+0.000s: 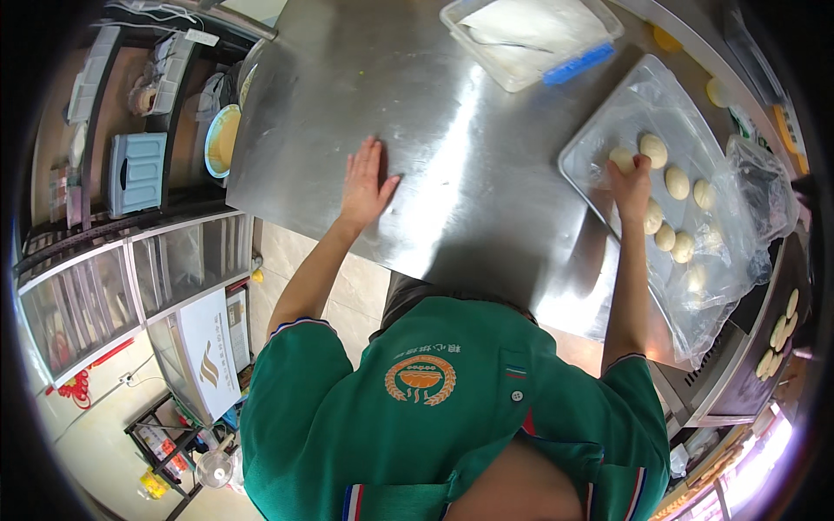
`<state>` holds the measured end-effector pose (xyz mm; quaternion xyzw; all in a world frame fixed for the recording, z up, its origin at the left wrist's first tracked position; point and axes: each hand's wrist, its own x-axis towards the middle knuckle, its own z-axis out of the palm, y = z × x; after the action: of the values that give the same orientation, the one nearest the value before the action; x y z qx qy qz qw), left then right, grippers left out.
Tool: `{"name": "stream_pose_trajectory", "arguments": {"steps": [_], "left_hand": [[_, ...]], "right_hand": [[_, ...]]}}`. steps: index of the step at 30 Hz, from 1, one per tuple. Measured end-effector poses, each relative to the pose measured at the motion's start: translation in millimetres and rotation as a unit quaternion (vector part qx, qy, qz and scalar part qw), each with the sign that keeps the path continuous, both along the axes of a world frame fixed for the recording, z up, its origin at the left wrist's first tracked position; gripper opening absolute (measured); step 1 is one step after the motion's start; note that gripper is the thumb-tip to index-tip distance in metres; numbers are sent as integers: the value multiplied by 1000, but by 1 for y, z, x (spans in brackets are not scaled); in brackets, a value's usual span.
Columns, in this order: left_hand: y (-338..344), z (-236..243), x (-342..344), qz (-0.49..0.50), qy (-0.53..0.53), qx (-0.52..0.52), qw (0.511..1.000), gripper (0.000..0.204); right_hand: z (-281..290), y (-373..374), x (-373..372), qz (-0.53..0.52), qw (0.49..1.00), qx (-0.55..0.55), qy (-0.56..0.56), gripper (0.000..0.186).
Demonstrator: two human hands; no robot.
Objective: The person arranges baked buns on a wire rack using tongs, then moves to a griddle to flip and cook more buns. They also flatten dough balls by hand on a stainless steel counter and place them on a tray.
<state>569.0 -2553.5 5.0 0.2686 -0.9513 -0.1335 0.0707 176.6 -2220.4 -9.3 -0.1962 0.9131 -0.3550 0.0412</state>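
Observation:
My left hand (367, 187) lies flat on the bare steel table (347, 95), fingers stretched out, with nothing held. At the right, my right hand (632, 184) reaches over a metal tray (599, 143) lined with clear plastic. Its fingers close around a pale round dough ball (620, 159) at the tray's left part; the fingertips are partly hidden. Several more dough balls (677, 182) rest on the tray beside and below that hand. Clear plastic film (725, 260) covers the tray's right side and some of the dough there.
A clear tub of white flour (512, 74) with a blue edge piece (579, 64) stands at the far side. Left of the table are a yellow-filled bowl (223, 141) and shelving with a light-blue box (139, 174). Flat dough pieces (779, 334) lie on a dark surface at right.

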Motion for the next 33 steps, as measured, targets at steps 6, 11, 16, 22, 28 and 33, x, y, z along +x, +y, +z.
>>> {"name": "stream_pose_trajectory", "arguments": {"steps": [6,11,16,22,28,33], "left_hand": [[-49,-20,38,-14,-9,-7,1000,80],[-58,-8,56,-209,43,214,953,79],[-127,26,81,-49,222,203,953,71],[-198,39,-9,-68,206,99,971,54],[-173,-10,-97,-207,-45,-85,974,59],[-175,-33,-102,-176,59,49,981,61]], "right_hand": [[69,-64,92,-36,986,-164,14,66],[96,-212,174,89,970,-208,-94,41],[82,-344,249,273,875,-130,378,51],[34,-355,282,349,920,-66,168,45],[33,-166,158,49,967,33,247,44],[7,-46,78,-178,934,133,280,50]]}}
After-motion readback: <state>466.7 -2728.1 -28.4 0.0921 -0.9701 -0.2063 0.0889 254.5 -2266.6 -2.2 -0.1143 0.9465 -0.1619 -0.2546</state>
